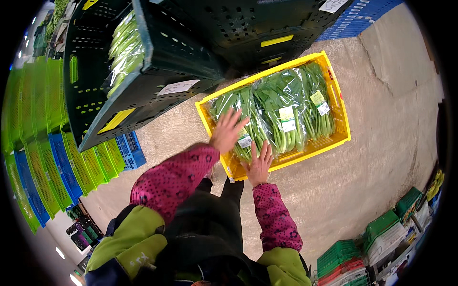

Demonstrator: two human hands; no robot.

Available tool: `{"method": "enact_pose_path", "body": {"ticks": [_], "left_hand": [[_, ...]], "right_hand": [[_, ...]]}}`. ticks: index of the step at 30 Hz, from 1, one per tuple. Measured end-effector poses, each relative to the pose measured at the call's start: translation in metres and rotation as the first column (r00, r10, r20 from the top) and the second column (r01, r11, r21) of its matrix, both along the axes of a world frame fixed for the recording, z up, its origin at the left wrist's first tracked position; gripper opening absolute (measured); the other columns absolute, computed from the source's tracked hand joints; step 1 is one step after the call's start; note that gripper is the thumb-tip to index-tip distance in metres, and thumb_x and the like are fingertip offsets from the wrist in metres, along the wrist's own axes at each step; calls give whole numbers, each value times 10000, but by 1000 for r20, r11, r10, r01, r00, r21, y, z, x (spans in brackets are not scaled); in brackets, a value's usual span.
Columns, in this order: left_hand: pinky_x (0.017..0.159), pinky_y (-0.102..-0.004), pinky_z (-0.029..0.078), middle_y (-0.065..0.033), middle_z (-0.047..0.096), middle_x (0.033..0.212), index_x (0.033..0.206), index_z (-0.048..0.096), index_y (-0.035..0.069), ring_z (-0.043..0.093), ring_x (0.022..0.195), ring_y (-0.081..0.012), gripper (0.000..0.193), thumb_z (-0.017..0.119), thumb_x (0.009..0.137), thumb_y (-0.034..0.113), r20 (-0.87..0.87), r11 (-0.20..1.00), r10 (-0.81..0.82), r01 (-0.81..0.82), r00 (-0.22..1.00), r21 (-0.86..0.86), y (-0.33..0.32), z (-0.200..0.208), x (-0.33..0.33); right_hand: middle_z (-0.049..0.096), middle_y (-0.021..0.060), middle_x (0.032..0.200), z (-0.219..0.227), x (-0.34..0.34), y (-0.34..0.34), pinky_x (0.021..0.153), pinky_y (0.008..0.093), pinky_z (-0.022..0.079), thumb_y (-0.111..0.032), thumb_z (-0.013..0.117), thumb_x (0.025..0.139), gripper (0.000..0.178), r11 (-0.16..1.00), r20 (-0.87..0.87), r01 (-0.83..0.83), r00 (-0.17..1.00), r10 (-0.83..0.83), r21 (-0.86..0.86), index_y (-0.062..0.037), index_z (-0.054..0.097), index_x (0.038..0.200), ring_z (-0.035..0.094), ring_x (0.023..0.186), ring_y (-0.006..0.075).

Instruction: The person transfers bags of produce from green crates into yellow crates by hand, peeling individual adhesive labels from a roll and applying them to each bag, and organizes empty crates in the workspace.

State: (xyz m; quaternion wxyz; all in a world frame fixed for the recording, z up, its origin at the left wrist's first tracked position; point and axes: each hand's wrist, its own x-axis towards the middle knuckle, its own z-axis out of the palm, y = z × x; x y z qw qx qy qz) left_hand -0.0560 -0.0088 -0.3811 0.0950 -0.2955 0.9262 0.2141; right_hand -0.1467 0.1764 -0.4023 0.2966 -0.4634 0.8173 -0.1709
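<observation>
A yellow crate [305, 153] on the floor in front of me holds clear bags of leafy greens lying side by side, stems toward me. My left hand [228, 132] rests on the leftmost bag of greens [237, 102], its fingers spread. Lower down, my right hand [259, 164] lies with fingers stretched out over the stem ends of that same bag, by the crate's near edge. The middle bag [281, 95] and the right bag [315, 100] carry white and yellow labels, and neither hand touches them. Both palms are turned down and hidden.
Dark green crates [181, 57] are stacked at the upper left, one with bagged green vegetables [126, 52]. Lime and blue crates [43, 143] stand in stacks at the left. Blue crates [350, 21] rise at the back, and green and red crates [341, 262] sit at the lower right.
</observation>
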Motion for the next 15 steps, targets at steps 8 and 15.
{"method": "enact_pose_path", "body": {"ticks": [8, 15], "left_hand": [[1063, -424, 374, -185, 468, 1385, 1377, 446, 84, 462, 1261, -360, 572, 615, 833, 137, -24, 900, 138, -115, 990, 421, -40, -15, 50], [1023, -356, 416, -169, 521, 1354, 1363, 458, -8, 516, 1234, -261, 481, 600, 936, 160, -404, -137, -91, 390, 910, 911, -88, 304, 115]], "right_hand": [[317, 219, 1469, -32, -17, 22, 1055, 543, 317, -128, 705, 772, 702, 999, 23, 12, 1000, -13, 50, -116, 405, 1406, 303, 1329, 447], [667, 180, 977, 66, -9, 6, 776, 355, 519, -139, 612, 903, 344, 922, 394, 326, 835, -384, 207, 20, 585, 1206, 664, 877, 231]]}}
